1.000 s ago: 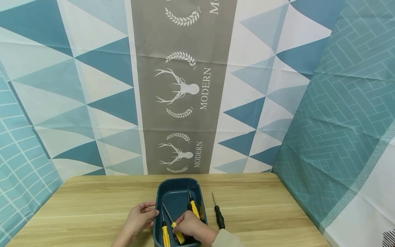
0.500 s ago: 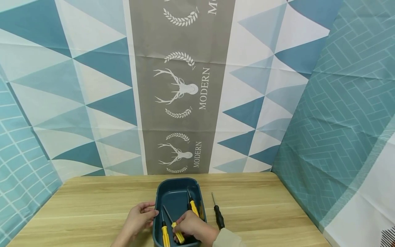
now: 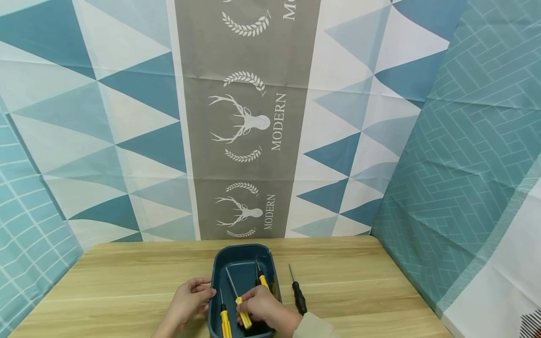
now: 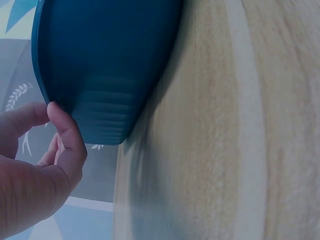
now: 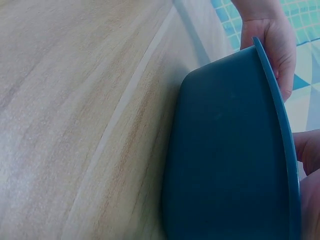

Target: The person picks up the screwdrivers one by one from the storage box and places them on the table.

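Observation:
A dark blue plastic bin (image 3: 247,271) stands on the table. My left hand (image 3: 190,300) pinches its left rim; in the left wrist view, the thumb and curled fingers meet at that edge. Inside the bin, my right hand (image 3: 266,307) grips a screwdriver (image 3: 243,320) by its yellow handle, the shaft pointing away to the upper left. Beside it, against the left wall, lies another yellow-handled screwdriver (image 3: 226,324). A third yellow-handled screwdriver (image 3: 263,279) rests along the right side, partly covered by my right hand. The bin's wall hides the held tool from the right wrist view.
To the right of the bin, a screwdriver with a black handle (image 3: 299,298) lies on the wooden table (image 3: 359,281). Patterned cloth (image 3: 241,117) hangs behind the table and along both sides.
The screwdriver in my right hand has shifted slightly away from me and its shaft has swung a little rightward. My left hand stays at the bin's rim.

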The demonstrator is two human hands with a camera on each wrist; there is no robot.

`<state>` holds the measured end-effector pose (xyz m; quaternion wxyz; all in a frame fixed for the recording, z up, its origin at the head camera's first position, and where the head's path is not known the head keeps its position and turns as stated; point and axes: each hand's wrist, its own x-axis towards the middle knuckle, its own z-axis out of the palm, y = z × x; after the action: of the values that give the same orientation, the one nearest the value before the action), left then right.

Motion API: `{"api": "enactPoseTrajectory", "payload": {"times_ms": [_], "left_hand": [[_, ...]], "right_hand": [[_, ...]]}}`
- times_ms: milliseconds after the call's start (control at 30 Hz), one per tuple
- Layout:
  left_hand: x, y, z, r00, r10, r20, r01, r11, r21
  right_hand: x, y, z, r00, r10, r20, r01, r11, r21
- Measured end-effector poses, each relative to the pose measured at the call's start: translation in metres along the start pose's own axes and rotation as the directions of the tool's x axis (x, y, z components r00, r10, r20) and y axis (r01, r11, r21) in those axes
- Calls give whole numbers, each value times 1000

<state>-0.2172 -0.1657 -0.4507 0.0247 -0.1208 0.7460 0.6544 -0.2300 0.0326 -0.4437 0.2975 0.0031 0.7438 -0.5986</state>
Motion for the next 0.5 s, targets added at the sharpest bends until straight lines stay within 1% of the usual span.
{"api": "enactPoseTrajectory", "payload": {"times_ms": [133,233,500], "left_hand": [[0,0,-1,1000,7,9,-7,1000,2],[0,0,0,1000,5,7,-5,1000,5],[1,-1,0,1000,8,7,-8,1000,1]], "right_hand": [[0,-2,0,999,-24,-42,24,1000,-1],[-1,-4,0,998,-35,-58,34,999,-2],[-4,-7,-3,996,-52,-75,51,999,-9]]}}
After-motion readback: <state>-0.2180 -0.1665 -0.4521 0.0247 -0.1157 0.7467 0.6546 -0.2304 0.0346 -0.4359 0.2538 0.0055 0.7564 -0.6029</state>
